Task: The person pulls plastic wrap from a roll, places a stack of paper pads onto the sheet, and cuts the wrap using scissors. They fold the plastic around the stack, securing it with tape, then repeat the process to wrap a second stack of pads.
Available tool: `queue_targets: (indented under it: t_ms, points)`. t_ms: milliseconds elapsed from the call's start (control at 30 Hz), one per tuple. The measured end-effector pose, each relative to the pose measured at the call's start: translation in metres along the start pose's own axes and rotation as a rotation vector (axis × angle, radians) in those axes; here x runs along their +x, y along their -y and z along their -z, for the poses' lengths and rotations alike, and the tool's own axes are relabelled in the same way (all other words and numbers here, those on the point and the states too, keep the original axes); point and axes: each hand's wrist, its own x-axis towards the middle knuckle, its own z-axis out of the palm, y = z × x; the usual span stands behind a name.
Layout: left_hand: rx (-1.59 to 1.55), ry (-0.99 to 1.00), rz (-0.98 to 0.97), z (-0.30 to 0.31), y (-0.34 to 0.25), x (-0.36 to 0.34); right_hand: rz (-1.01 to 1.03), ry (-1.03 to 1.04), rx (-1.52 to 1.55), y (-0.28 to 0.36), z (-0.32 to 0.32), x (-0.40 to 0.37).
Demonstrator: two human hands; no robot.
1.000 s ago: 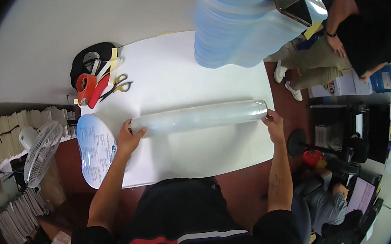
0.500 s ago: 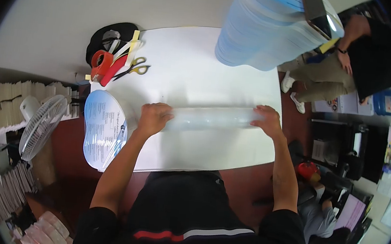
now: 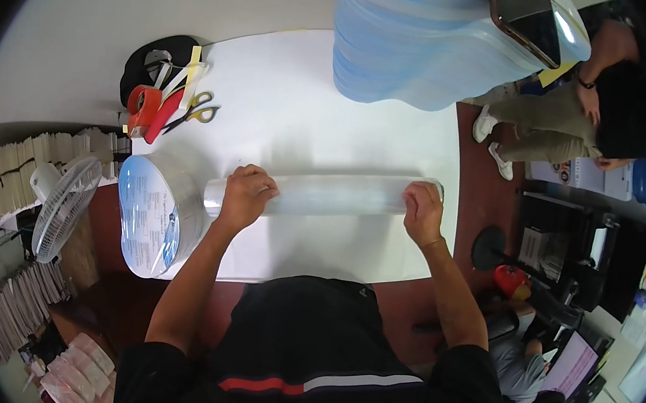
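A long roll of clear plastic film (image 3: pixel 339 193) lies across the white table (image 3: pixel 285 111) in front of me. My left hand (image 3: pixel 251 192) is at the roll's left part, fingertips pinched together on the film. Near the roll's right end, my right hand (image 3: pixel 422 209) pinches the film in the same way. Left of the roll stands a stack of printed sheets (image 3: pixel 150 215) wrapped in shiny plastic. At the table's back left lie scissors (image 3: pixel 194 116), a red tape dispenser (image 3: pixel 144 109) and a red-handled tool (image 3: pixel 162 117).
A tall stack of blue sheets (image 3: pixel 410 45) stands at the back right, a phone (image 3: pixel 526 26) on top. A dark cap (image 3: pixel 149 57) lies at the back left. A fan (image 3: pixel 66 210) is at the left. One person (image 3: pixel 559 132) stands beyond the table; another sits at lower right.
The view has shifted slightly. My right hand has moved left and down, its fingers drawn together on the film. More of the roll's two ends now shows.
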Motion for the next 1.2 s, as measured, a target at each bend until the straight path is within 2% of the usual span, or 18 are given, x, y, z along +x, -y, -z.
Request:
queue_targets:
  t_ms: [100, 200, 300, 400, 467, 533, 567, 600, 700, 800, 867, 933, 1033, 1133, 1167, 1200]
  points:
    - [0.110, 0.025, -0.006, -0.004, 0.003, 0.003, 0.033, 0.010, 0.030, 0.004, 0.005, 0.001]
    - [0.117, 0.008, 0.076, -0.007, 0.002, 0.006, 0.115, 0.044, 0.024, 0.006, 0.014, 0.003]
    - [0.070, -0.144, -0.103, -0.010, -0.038, 0.024, 0.153, 0.090, 0.035, 0.006, 0.020, 0.005]
    - [0.078, 0.068, -0.255, -0.023, -0.064, 0.044, 0.156, 0.117, 0.041, 0.009, 0.025, 0.005]
    - [-0.030, 0.173, -0.394, -0.043, -0.047, 0.055, 0.231, 0.095, 0.041, 0.000, 0.023, -0.002]
    - [0.100, 0.177, -0.326, -0.051, -0.049, 0.051, 0.217, 0.099, 0.042, -0.003, 0.023, -0.006]
    - [0.054, 0.186, -0.256, -0.050, -0.056, 0.044, 0.225, 0.088, 0.040, 0.001, 0.025, -0.002]
    - [-0.001, 0.194, -0.195, -0.047, -0.061, 0.038, 0.158, 0.085, 0.085, -0.003, 0.023, -0.006]
    - [0.022, 0.184, -0.339, -0.041, -0.064, 0.032, 0.171, 0.107, -0.077, 0.010, 0.029, 0.008]
    - [0.160, 0.074, -0.386, -0.034, -0.051, 0.032, 0.257, 0.225, -0.176, -0.019, 0.040, 0.006]
    - [0.417, -0.042, -0.375, -0.013, -0.028, 0.038, 0.284, 0.184, -0.155, -0.010, 0.048, 0.016]
    - [0.516, 0.153, -0.267, 0.023, -0.023, 0.044, 0.278, 0.183, -0.106, -0.009, 0.053, 0.016]
    - [0.577, 0.054, -0.478, 0.034, -0.011, 0.048, 0.290, 0.159, -0.140, -0.013, 0.062, 0.028]
    - [0.552, 0.123, -0.417, 0.042, -0.010, 0.043, 0.290, 0.148, -0.133, -0.014, 0.070, 0.039]
    - [0.579, 0.088, -0.501, 0.045, -0.010, 0.042, 0.290, 0.152, -0.124, -0.014, 0.073, 0.041]
    - [0.579, 0.102, -0.477, 0.050, -0.009, 0.041, 0.290, 0.160, -0.110, -0.014, 0.076, 0.041]
